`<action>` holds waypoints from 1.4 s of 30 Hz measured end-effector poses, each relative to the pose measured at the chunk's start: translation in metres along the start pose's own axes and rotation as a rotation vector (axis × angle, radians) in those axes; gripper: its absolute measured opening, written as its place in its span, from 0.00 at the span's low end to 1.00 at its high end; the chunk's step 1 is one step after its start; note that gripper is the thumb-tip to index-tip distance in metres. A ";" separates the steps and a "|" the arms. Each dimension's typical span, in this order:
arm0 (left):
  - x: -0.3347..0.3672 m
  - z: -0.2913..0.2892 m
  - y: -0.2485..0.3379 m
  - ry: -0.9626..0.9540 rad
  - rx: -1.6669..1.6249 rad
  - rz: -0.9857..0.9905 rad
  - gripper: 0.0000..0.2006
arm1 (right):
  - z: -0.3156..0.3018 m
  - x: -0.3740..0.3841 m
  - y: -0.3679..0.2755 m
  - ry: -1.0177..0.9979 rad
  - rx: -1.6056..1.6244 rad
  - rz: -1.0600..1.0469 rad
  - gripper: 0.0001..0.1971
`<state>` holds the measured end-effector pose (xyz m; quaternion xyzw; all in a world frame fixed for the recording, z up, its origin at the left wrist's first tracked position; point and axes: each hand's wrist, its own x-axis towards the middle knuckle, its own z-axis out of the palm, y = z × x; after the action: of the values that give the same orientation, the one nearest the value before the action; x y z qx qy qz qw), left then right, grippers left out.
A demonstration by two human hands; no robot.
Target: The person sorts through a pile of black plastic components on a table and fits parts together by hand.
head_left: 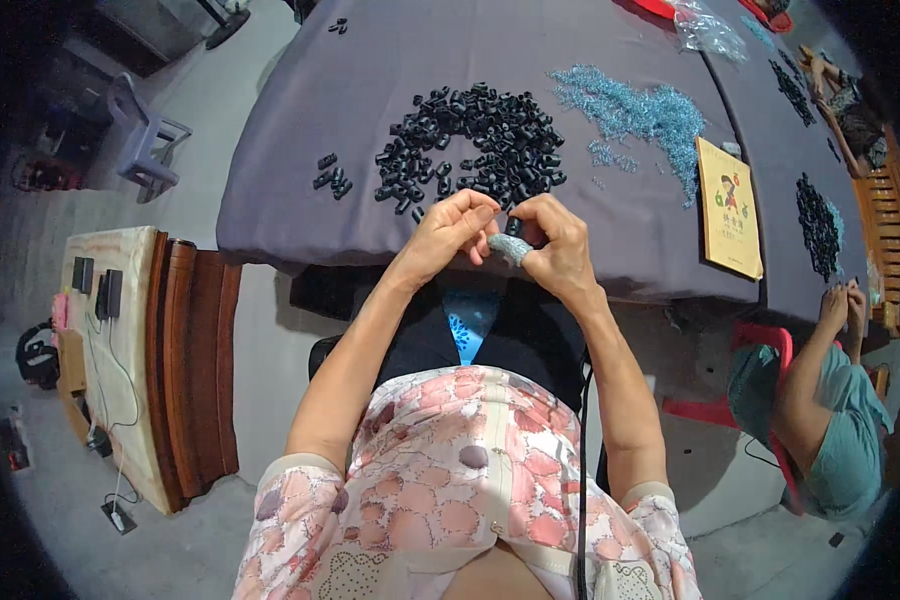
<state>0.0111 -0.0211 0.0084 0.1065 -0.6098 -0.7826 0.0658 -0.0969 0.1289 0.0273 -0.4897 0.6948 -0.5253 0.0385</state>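
Both my hands are close together at the near edge of the cloth-covered table. My left hand [454,232] is closed, thumb and forefinger pinched together; whatever is between them is too small to make out. In my right hand [560,248], bent fingers grip a small black cylindrical piece [513,226]. A pale grey, rough-textured wrap [511,248] shows beside it, seemingly around a finger. Just beyond my hands lies a loose ring-shaped pile of black cylindrical pieces [518,140]. Tiny light-blue translucent pieces [635,112] are spread farther right.
A yellow booklet [728,210] lies at the table's right, with a clear plastic bag [708,30] beyond. Several black pieces [334,178] sit apart on the left. Another person in green [840,430] sits at right on a red chair [715,411]. A grey stool [142,135] stands left.
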 end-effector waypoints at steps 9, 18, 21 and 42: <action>-0.003 0.009 0.005 -0.014 0.030 0.022 0.14 | 0.010 -0.003 0.002 -0.028 -0.084 -0.185 0.16; -0.014 0.010 -0.007 0.150 -0.066 0.105 0.10 | 0.006 -0.003 0.000 -0.042 -0.042 -0.016 0.22; -0.031 0.005 0.007 0.237 0.017 0.171 0.09 | -0.004 -0.002 0.007 0.110 0.049 0.149 0.13; -0.032 -0.139 0.025 0.755 1.480 0.504 0.18 | -0.005 -0.003 0.029 0.184 -0.015 0.208 0.08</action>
<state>0.0758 -0.1505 0.0033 0.2361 -0.9050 -0.0592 0.3489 -0.1169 0.1332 0.0056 -0.3651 0.7464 -0.5559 0.0253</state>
